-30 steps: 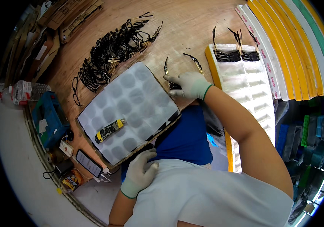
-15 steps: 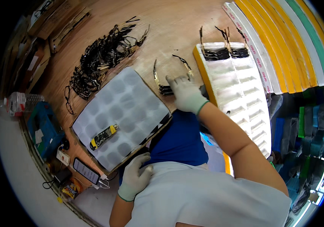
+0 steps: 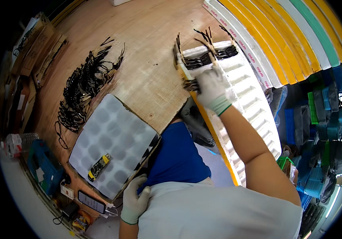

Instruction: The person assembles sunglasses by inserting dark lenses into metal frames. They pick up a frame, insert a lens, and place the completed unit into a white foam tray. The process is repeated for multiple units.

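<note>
My right hand (image 3: 212, 85), in a white glove, grips black-and-gold eyeglass frames (image 3: 190, 84) over the left edge of a long white foam tray (image 3: 234, 65). The temples of these frames stick up away from me; the count is hidden by my fingers. More black eyeglass frames (image 3: 198, 61) sit in the far slots of the tray, temples upright. My left hand (image 3: 134, 202), also gloved, rests at my side near the padded board (image 3: 113, 137), fingers loosely bent, thumb apart, holding nothing. A large tangled pile of eyeglass frames (image 3: 81, 83) lies on the wooden table at left.
A yellow-and-black utility knife (image 3: 99, 167) lies on the board. Near it are a phone (image 3: 91, 201) with a cable, a blue container (image 3: 45, 167) and a plastic bottle (image 3: 21, 143). Stacked foam trays (image 3: 266, 36) line the far right; cardboard boxes (image 3: 39, 46) stand far left.
My right hand has lifted the eyeglass frames off the table and carried them right to the foam tray. My left hand stays at my side. The whole view has shifted.
</note>
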Action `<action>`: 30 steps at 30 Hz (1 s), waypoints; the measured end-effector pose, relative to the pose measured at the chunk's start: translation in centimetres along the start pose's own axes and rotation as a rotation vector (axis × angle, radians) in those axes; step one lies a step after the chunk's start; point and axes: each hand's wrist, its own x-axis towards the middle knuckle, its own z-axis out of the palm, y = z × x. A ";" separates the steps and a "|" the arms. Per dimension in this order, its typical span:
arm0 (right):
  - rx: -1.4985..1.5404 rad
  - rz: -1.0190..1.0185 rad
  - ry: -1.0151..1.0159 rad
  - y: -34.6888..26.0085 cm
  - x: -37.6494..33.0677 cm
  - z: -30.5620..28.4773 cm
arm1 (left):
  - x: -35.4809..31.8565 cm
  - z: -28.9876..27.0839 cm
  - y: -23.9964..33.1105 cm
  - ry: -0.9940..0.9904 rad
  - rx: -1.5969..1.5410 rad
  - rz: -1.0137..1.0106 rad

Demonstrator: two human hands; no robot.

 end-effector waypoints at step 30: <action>0.118 -0.119 -0.589 -23.5 -4.8 1.0 | 5.3 -13.4 -5.6 0.280 0.903 -0.004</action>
